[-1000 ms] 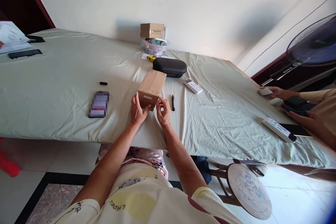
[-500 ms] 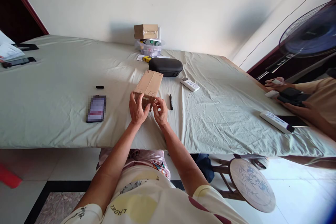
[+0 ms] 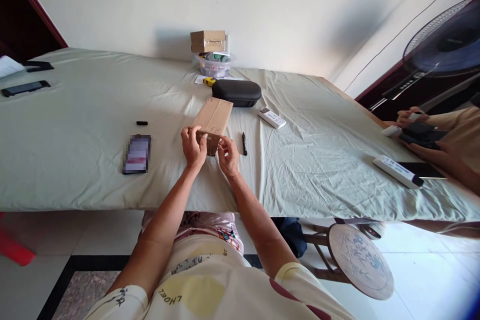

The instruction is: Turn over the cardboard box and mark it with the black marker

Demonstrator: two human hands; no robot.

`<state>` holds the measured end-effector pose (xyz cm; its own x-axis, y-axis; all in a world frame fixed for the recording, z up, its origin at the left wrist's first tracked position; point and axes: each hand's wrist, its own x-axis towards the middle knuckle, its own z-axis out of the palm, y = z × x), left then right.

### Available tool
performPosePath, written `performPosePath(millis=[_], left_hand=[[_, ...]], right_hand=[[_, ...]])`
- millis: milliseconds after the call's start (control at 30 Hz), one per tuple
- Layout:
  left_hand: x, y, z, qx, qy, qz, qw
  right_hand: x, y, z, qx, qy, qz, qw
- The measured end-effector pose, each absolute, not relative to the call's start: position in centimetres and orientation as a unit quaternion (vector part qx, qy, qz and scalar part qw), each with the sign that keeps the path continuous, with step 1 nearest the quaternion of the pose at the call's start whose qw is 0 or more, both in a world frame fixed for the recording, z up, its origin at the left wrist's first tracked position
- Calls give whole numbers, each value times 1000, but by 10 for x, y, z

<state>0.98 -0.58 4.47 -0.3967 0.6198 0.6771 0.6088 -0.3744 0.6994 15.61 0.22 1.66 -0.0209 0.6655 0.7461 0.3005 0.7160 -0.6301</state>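
A brown cardboard box (image 3: 214, 116) with black handwriting on its top lies on the cloth-covered table, its short end facing me. My left hand (image 3: 194, 150) grips the near left corner, fingers on top and thumb against the end face. At the near right corner, my right hand (image 3: 228, 156) has its fingers curled and pinched against the box edge. A black marker pen (image 3: 244, 143) rests just right of that hand. Its small black cap (image 3: 142, 123) lies apart on the left, above a phone (image 3: 137, 154) with a blurred screen.
Behind the box sit a black hard case (image 3: 236, 92), a yellow tool (image 3: 209, 81) and a plastic tub (image 3: 214, 67) topped by another carton (image 3: 208, 41). White boxes (image 3: 272, 118) lie to the right. Another person's hands (image 3: 420, 130) hold a dark object at far right. A stool (image 3: 360, 261) stands below.
My left thumb has shifted up and left along the box's end face, uncovering more of it. The right hand stays nearly in place. The view has tilted slightly.
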Motion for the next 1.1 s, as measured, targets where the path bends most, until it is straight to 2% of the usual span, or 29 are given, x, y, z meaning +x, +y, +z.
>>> performPosePath(millis=[333,600,833,1100], left_hand=[[20,-17,25,587,557,587,21],[2,-15,19,576,551,602,42],[-9,-14,17,592,557,582,4],[-14,-16,16,624,527,577,-2]], right_hand=[[159,-4,20,-272,-737,159,597],[151,-9,16,-256,-804,142,517],[146,-7,10,-294,-827,131,461],[154,-6,17,-364,-802,108,462]])
